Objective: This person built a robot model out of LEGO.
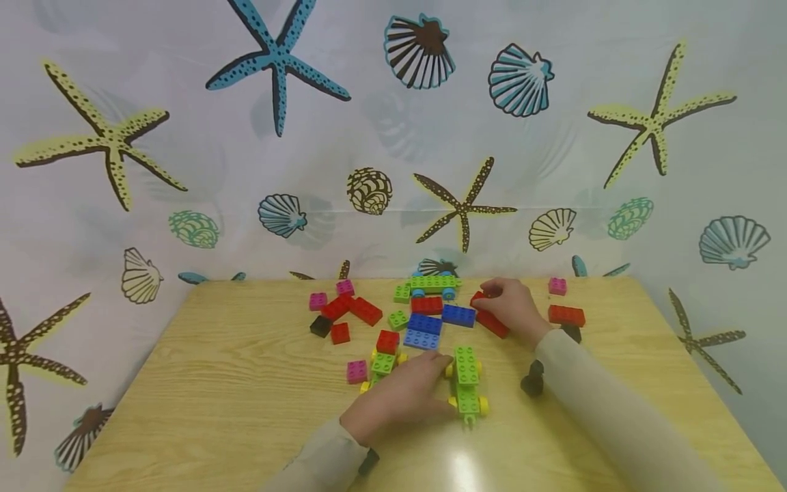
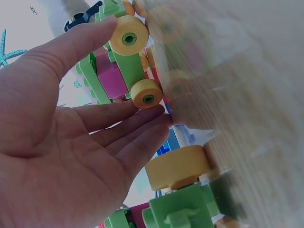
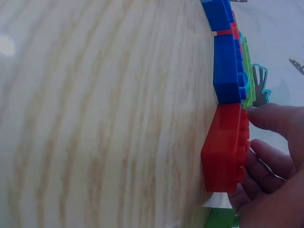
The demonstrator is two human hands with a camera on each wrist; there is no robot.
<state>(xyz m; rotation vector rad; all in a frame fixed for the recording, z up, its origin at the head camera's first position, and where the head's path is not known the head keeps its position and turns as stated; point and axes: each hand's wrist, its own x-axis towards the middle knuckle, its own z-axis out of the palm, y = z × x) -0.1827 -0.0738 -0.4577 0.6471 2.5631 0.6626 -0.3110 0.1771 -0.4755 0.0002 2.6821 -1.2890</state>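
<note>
My left hand (image 1: 408, 393) is at the left side of a green toy car (image 1: 467, 365) with yellow wheels. In the left wrist view, the thumb touches one wheel (image 2: 128, 35) and straight fingers reach the other wheel (image 2: 146, 93); a pink brick (image 2: 110, 76) sits between the car's green pieces. Left of that hand stands another green car (image 1: 382, 365), partly hidden, with a red brick (image 1: 387, 341) on top. At the back right, my right hand (image 1: 510, 305) pinches a red brick (image 1: 478, 298) between thumb and fingers, beside another red brick (image 1: 493, 324).
Blue bricks (image 1: 458, 315) and a green car with blue wheels (image 1: 433, 283) stand at the back middle. Several red, pink and black bricks lie left of them. A red brick (image 1: 567, 315) and a pink brick (image 1: 557, 285) are at the right. A patterned curtain (image 1: 369, 137) hangs behind the table (image 1: 246, 410).
</note>
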